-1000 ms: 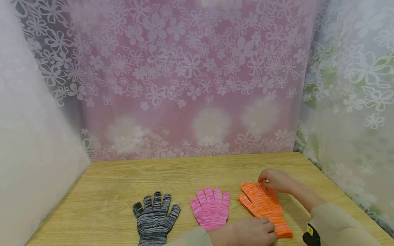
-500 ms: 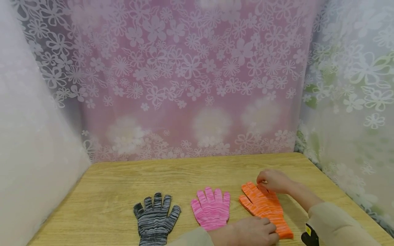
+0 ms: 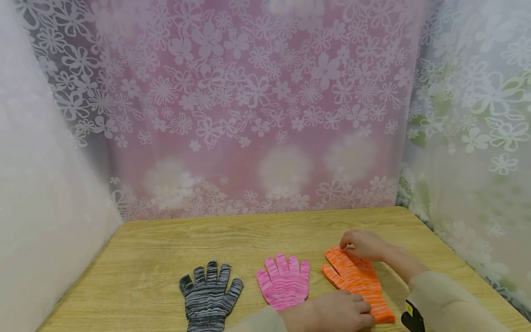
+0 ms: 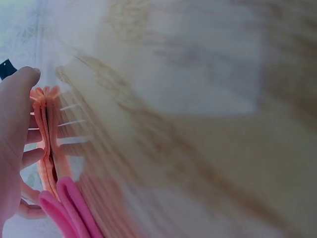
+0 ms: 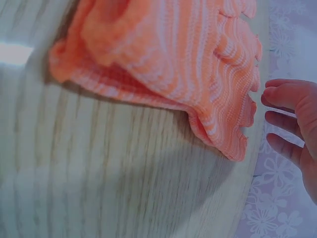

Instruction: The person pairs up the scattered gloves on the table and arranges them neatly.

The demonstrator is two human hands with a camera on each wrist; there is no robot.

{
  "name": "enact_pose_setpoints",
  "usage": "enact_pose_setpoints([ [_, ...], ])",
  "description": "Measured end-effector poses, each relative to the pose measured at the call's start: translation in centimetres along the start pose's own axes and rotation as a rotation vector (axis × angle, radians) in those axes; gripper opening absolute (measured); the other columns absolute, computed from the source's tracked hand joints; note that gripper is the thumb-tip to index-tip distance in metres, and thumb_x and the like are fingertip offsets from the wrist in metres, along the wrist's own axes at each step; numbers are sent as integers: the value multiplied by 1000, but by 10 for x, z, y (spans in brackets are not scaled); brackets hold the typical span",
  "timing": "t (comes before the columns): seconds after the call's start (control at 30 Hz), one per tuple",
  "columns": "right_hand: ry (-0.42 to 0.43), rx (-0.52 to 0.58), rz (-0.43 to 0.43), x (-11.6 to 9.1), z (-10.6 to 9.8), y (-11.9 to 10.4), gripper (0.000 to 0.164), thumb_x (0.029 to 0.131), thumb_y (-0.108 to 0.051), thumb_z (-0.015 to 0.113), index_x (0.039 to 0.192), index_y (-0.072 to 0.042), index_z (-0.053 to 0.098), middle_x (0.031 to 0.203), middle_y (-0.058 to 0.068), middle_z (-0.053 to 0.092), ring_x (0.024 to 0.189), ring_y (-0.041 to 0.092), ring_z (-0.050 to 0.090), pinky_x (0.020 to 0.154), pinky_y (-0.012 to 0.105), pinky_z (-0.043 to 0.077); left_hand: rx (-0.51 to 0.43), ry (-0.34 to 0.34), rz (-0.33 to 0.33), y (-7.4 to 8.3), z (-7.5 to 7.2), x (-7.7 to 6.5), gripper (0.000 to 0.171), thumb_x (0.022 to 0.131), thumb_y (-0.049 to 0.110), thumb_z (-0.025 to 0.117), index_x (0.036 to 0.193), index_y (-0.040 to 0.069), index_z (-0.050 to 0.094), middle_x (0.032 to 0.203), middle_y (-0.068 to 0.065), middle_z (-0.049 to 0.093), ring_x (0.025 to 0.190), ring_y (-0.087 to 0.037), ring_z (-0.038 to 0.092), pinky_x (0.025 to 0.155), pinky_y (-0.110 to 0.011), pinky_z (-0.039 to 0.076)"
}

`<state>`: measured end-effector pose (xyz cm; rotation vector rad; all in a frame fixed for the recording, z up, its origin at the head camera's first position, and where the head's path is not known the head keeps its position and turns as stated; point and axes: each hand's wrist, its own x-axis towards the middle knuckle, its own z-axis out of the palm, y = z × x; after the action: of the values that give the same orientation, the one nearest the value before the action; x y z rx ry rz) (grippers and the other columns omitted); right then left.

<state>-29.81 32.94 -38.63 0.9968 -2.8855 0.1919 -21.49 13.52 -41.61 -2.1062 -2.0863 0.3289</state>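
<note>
An orange knit glove [image 3: 365, 276] lies on the right part of the table. My left hand [image 3: 332, 311] rests at its cuff end, fingers lightly bent. My right hand [image 3: 367, 244] is at the far fingertips, thumb and index close together. In the right wrist view, that hand [image 5: 297, 124] stands slightly apart from the glove's tips [image 5: 247, 111], loosely curled. The left wrist view shows the orange glove [image 4: 47, 134] edge-on, with the left fingers against it. A pink glove [image 3: 284, 283] lies just left of the orange one, its cuff hidden by my left arm.
Farther left lies a black-and-grey glove [image 3: 211, 293], its cuff at the frame's bottom edge. The wooden table [image 3: 232, 235] bears all three gloves. Flower-patterned curtains [image 3: 257, 110] hang behind it and at the sides.
My right hand has moved a little to the left along the orange glove's fingertips. The left hand and the gloves stay practically where they were.
</note>
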Motion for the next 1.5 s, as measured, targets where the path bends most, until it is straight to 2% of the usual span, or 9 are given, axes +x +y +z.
enact_pose_setpoints([
  [0.23, 17, -34, -13, 10, 9, 0, 9, 83, -8, 66, 90, -14, 69, 90, -2, 63, 83, 20, 60, 68, 36, 49, 97, 26, 15, 1, 1, -2, 28, 99, 38, 39, 118, 26, 55, 104, 14, 52, 95, 0, 47, 78, -10, 38],
  [0.37, 23, -66, -10, 17, 13, -1, 7, 84, -9, 66, 90, -12, 69, 87, -1, 63, 82, 21, 61, 69, 37, 49, 74, -1, 1, 1, 0, -1, 29, 99, 39, 38, 119, 27, 55, 108, 14, 52, 98, 0, 47, 79, -11, 38],
  [0.53, 35, -101, -50, 22, 16, -2, 3, 83, -9, 67, 83, -12, 68, 79, -4, 58, 73, 15, 57, 63, 32, 48, 38, -23, -8, 0, 1, 0, 30, 99, 40, 38, 121, 27, 54, 111, 14, 51, 99, 1, 46, 80, -10, 37],
  [0.83, 73, -99, -48, 24, 19, 2, 15, 78, -5, 70, 74, -16, 61, 72, -8, 47, 63, 8, 47, 54, 24, 41, 42, -29, -11, 0, 0, 1, 29, 99, 40, 38, 119, 27, 54, 108, 14, 51, 96, 1, 45, 79, -10, 37],
  [0.97, 92, -112, -40, 26, 19, 2, 16, 78, -3, 69, 74, -16, 62, 72, -7, 47, 62, 8, 47, 53, 23, 41, 39, -37, -6, 1, -2, 0, 30, 99, 40, 38, 119, 26, 55, 109, 14, 52, 97, 1, 46, 81, -10, 37],
  [1.27, 65, -146, -1, 28, 17, 0, 13, 80, -4, 68, 75, -15, 64, 72, -6, 54, 66, 13, 55, 57, 27, 45, 39, -33, 14, 0, -3, 0, 28, 99, 38, 39, 119, 25, 55, 108, 14, 52, 97, 1, 47, 82, -9, 36],
  [1.5, 54, -146, -27, 30, 22, 3, 13, 79, -4, 68, 74, -16, 64, 72, -6, 58, 67, 13, 57, 59, 29, 47, -3, -22, 25, -1, 0, 0, 26, 98, 36, 42, 117, 25, 56, 106, 15, 52, 96, 3, 46, 83, -8, 35],
])
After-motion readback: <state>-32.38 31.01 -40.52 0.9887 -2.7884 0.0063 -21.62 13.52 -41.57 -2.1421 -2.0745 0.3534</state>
